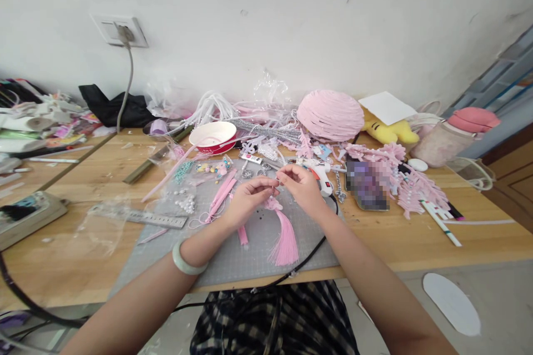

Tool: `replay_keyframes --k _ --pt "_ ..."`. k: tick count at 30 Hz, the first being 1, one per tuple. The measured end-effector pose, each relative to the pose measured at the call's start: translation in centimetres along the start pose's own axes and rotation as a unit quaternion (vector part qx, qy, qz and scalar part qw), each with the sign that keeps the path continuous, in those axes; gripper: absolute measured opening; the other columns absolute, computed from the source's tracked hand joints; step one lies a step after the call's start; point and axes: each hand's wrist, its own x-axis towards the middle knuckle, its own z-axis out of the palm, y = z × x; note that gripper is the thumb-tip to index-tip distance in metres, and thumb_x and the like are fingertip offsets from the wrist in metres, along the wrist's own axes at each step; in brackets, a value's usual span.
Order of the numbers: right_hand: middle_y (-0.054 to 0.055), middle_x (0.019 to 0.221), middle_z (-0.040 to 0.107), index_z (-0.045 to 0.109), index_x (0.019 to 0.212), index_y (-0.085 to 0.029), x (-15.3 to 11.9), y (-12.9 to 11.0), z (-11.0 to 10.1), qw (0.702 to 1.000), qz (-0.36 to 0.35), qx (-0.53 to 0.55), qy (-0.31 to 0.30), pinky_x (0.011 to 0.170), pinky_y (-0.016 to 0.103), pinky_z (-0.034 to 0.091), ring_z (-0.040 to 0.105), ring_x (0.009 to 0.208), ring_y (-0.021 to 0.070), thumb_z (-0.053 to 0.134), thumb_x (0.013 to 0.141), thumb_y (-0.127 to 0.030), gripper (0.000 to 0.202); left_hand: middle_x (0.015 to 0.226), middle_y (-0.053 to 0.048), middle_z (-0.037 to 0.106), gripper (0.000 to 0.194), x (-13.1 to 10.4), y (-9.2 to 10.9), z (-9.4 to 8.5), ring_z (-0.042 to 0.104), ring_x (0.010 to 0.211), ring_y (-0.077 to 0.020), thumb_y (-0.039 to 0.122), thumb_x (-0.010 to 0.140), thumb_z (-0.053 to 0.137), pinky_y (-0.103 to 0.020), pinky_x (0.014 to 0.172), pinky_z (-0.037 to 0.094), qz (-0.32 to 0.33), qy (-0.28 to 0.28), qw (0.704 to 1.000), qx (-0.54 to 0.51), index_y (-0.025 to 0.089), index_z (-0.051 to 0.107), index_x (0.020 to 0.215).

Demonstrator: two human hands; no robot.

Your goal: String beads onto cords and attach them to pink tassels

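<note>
Over the grey cutting mat (166, 263), my left hand (249, 199) and my right hand (303, 187) meet fingertip to fingertip. Each pinches at the same spot, and what lies between the fingers is too small to make out. Just below them a pink tassel (286, 238) spreads its threads over the mat, its top partly behind my fingers. I cannot tell whether it is joined to what I pinch. More pink tassel strands (222, 194) lie left of my left hand. A white glue gun (322, 177) rests beyond my right hand.
A red-and-white bowl (213, 147), a pink yarn-like ball (331, 115) and a yellow plush (389, 130) stand at the back. A metal ruler (156, 217) and white beads (185, 199) lie left. A phone (366, 186) lies right; a black cable (310, 255) crosses the front edge.
</note>
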Motion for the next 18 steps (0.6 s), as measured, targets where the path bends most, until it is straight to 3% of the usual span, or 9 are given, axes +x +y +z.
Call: replay_keyframes --k 18 --pt "0.0 0.069 0.059 0.057 0.074 -0.02 0.04 0.05 -0.26 1.0 0.004 0.003 0.023 0.062 0.027 0.044 0.055 0.064 0.0143 0.055 0.075 -0.032 0.012 0.078 -0.004 0.066 0.021 0.0 -0.12 0.02 0.06 0.068 -0.0137 0.027 0.068 0.065 -0.02 0.053 0.041 -0.012 0.01 1.0 0.009 0.015 0.068 0.086"
